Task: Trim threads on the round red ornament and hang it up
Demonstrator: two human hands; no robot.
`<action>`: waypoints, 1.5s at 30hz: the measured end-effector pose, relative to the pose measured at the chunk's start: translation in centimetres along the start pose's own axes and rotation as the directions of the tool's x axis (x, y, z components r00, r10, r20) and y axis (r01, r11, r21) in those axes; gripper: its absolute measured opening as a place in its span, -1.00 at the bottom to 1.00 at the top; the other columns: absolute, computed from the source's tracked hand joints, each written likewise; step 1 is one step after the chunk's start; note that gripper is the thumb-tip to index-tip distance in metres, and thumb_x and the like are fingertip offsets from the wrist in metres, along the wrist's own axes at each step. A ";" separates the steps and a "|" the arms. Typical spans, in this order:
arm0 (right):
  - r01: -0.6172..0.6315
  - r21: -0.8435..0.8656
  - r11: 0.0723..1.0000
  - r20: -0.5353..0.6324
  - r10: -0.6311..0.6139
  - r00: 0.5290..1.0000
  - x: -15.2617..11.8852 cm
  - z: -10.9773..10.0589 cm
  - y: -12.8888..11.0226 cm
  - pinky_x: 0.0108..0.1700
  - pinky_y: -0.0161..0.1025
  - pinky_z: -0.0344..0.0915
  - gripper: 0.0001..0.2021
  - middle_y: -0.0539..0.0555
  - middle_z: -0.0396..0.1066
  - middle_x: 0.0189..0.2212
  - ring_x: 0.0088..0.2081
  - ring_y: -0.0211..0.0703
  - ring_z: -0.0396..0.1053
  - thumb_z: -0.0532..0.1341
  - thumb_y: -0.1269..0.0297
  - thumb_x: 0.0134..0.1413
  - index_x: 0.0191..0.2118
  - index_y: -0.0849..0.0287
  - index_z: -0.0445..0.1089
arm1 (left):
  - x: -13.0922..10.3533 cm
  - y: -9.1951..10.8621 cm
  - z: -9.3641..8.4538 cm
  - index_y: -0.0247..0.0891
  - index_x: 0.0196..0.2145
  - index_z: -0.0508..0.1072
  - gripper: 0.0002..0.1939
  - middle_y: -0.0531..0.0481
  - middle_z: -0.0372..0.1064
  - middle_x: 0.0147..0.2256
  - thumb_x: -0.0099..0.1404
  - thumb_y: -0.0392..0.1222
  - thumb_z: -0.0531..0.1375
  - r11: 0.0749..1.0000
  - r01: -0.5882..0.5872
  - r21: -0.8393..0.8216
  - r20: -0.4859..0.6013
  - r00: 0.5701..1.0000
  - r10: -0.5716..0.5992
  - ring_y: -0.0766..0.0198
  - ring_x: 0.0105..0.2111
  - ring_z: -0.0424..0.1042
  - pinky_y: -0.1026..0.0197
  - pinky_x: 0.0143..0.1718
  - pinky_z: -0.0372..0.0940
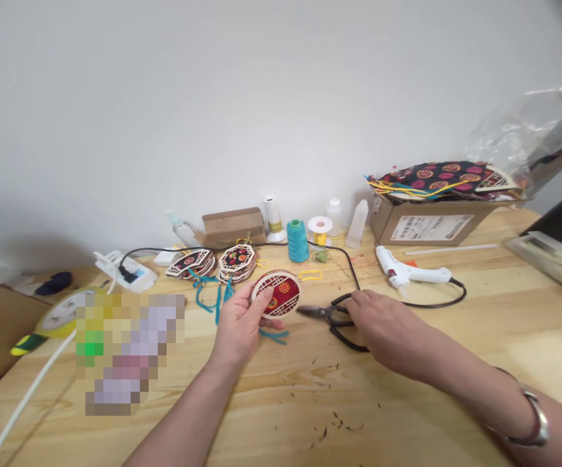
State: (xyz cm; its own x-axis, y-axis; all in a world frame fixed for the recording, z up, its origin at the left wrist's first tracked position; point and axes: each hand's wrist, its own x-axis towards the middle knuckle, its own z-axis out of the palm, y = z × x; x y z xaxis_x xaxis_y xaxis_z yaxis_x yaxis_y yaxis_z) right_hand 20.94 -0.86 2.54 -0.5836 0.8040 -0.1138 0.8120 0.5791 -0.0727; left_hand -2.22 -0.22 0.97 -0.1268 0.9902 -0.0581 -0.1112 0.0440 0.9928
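I have the left hand (244, 318) pinching the round ornament (282, 297), right hand (383, 327) grasping scissors (328, 313); likely trimming, next needing careful alignment.

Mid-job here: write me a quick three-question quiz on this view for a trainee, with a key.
1. Multiple choice. What does the left hand hold?
A) a white bottle
B) a round ornament
C) a cardboard box
2. True or false. The right hand is on the white glue gun.
3. Fill in the colour. The cone of thread standing towards the back of the table is ____.

Key:
1. B
2. False; it is at the handles of the scissors.
3. Teal
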 end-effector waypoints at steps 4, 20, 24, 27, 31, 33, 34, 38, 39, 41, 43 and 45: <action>0.008 0.080 0.997 -0.001 -0.008 1.000 -2.1 -2.2 0.8 -0.21 -0.17 0.24 -0.70 0.17 0.40 -0.28 -0.24 -0.05 0.36 0.02 0.64 -0.14 -0.30 0.23 0.36 | 0.1 0.3 -0.1 -0.34 -0.17 0.44 -0.57 -0.10 0.47 -0.27 0.06 -0.01 0.29 1.000 -0.011 0.003 -0.018 1.000 0.012 0.24 -0.44 0.44 0.28 -0.65 0.41; 0.096 0.442 0.892 -0.277 0.034 0.960 0.9 -3.0 3.6 -0.47 -0.35 0.10 -0.61 -0.03 0.31 -0.48 -0.48 -0.29 0.20 0.30 0.01 -0.15 -0.23 0.15 0.37 | -0.8 -0.4 0.3 -0.28 -0.22 0.48 -0.69 -0.05 0.47 -0.29 0.14 -0.04 0.24 0.991 0.051 0.124 0.249 0.965 -0.081 0.24 -0.39 0.42 0.27 -0.61 0.43; 0.087 0.414 0.906 -0.207 0.000 0.978 0.4 -3.3 4.0 -0.51 -0.35 0.04 -0.69 -0.04 0.30 -0.55 -0.53 -0.31 0.16 0.24 -0.01 -0.07 -0.36 0.16 0.39 | -1.0 -0.3 0.6 -0.27 -0.22 0.48 -0.71 -0.03 0.46 -0.29 0.15 -0.04 0.23 0.989 0.033 0.141 0.277 0.958 -0.071 0.25 -0.38 0.40 0.29 -0.61 0.43; 0.075 0.421 0.904 -0.155 -0.009 0.988 0.3 -3.5 4.5 -0.53 -0.35 0.01 -0.73 -0.06 0.28 -0.60 -0.56 -0.34 0.13 0.22 0.03 -0.03 -0.47 0.16 0.36 | -1.1 -0.3 0.6 -0.26 -0.23 0.48 -0.72 -0.02 0.46 -0.29 0.16 -0.05 0.23 0.988 0.027 0.151 0.280 0.957 -0.069 0.27 -0.40 0.39 0.31 -0.61 0.42; 0.086 0.440 0.894 -0.110 -0.041 0.993 0.2 -3.8 4.8 -0.53 -0.36 -0.01 -0.73 -0.05 0.30 -0.59 -0.56 -0.34 0.12 0.22 0.07 -0.02 -0.53 0.17 0.33 | -1.0 -0.4 0.5 -0.27 -0.23 0.48 -0.71 -0.02 0.45 -0.29 0.16 -0.04 0.22 0.986 0.024 0.168 0.284 0.956 -0.072 0.28 -0.40 0.38 0.30 -0.60 0.43; 0.087 0.446 0.891 -0.087 -0.053 0.995 0.1 -3.8 4.8 -0.53 -0.36 -0.02 -0.72 -0.05 0.30 -0.60 -0.56 -0.34 0.11 0.21 0.06 -0.02 -0.53 0.17 0.32 | -1.0 -0.3 0.5 -0.28 -0.22 0.48 -0.70 -0.03 0.45 -0.29 0.16 -0.03 0.22 0.985 0.028 0.172 0.284 0.956 -0.077 0.27 -0.40 0.39 0.28 -0.60 0.43; 0.086 0.449 0.889 -0.075 -0.059 0.995 0.1 -3.9 4.7 -0.53 -0.35 -0.03 -0.72 -0.05 0.30 -0.60 -0.56 -0.34 0.11 0.21 0.06 -0.01 -0.53 0.17 0.33 | -1.0 -0.3 0.5 -0.29 -0.22 0.48 -0.70 -0.03 0.46 -0.29 0.16 -0.03 0.22 0.985 0.030 0.172 0.281 0.956 -0.078 0.26 -0.39 0.39 0.28 -0.60 0.43; 0.098 0.463 0.881 -0.073 -0.072 0.995 0.1 -3.7 4.7 -0.54 -0.36 -0.04 -0.72 -0.06 0.27 -0.61 -0.57 -0.35 0.10 0.21 0.07 -0.01 -0.53 0.18 0.35 | -1.2 -0.3 0.6 -0.28 -0.24 0.49 -0.72 -0.03 0.46 -0.30 0.16 -0.05 0.22 0.985 0.031 0.172 0.270 0.960 -0.078 0.25 -0.38 0.40 0.29 -0.61 0.43; 0.104 0.468 0.878 -0.082 -0.074 0.994 0.1 -3.7 4.8 -0.55 -0.36 -0.05 -0.72 -0.06 0.26 -0.62 -0.57 -0.35 0.10 0.22 0.07 -0.03 -0.54 0.18 0.36 | -1.2 -0.3 0.6 -0.27 -0.23 0.49 -0.72 -0.03 0.46 -0.29 0.16 -0.06 0.22 0.984 0.032 0.173 0.270 0.960 -0.078 0.24 -0.38 0.41 0.29 -0.61 0.43; 0.111 0.477 0.872 -0.090 -0.077 0.993 0.2 -3.6 4.8 -0.56 -0.36 -0.06 -0.72 -0.06 0.24 -0.63 -0.58 -0.36 0.09 0.23 0.06 -0.04 -0.54 0.18 0.38 | -1.2 -0.4 0.6 -0.27 -0.23 0.49 -0.72 -0.04 0.47 -0.28 0.15 -0.06 0.22 0.984 0.032 0.178 0.268 0.960 -0.080 0.23 -0.37 0.42 0.28 -0.61 0.43; 0.104 0.481 0.871 -0.083 -0.073 0.994 0.2 -3.6 4.7 -0.57 -0.35 -0.07 -0.72 -0.07 0.24 -0.64 -0.60 -0.36 0.07 0.22 0.06 -0.04 -0.55 0.18 0.38 | -1.2 -0.5 0.6 -0.27 -0.23 0.50 -0.72 -0.04 0.46 -0.29 0.15 -0.06 0.22 0.982 0.031 0.186 0.263 0.961 -0.081 0.22 -0.37 0.43 0.27 -0.60 0.43; 0.089 0.477 0.875 -0.072 -0.062 0.995 0.3 -3.6 4.7 -0.58 -0.35 -0.08 -0.71 -0.07 0.23 -0.65 -0.61 -0.36 0.06 0.23 0.07 -0.04 -0.57 0.19 0.37 | -1.2 -0.5 0.6 -0.27 -0.24 0.50 -0.73 -0.02 0.45 -0.31 0.16 -0.06 0.22 0.980 0.028 0.195 0.262 0.962 -0.079 0.24 -0.39 0.42 0.28 -0.61 0.43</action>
State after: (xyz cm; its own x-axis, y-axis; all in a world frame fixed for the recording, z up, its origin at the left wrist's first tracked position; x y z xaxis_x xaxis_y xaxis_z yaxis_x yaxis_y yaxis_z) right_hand 24.52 2.56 5.78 -0.6321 0.7740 -0.0375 0.6616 0.5138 -0.5461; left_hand -1.38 -1.32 0.63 0.1452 0.9836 -0.1072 0.0793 0.0964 0.9922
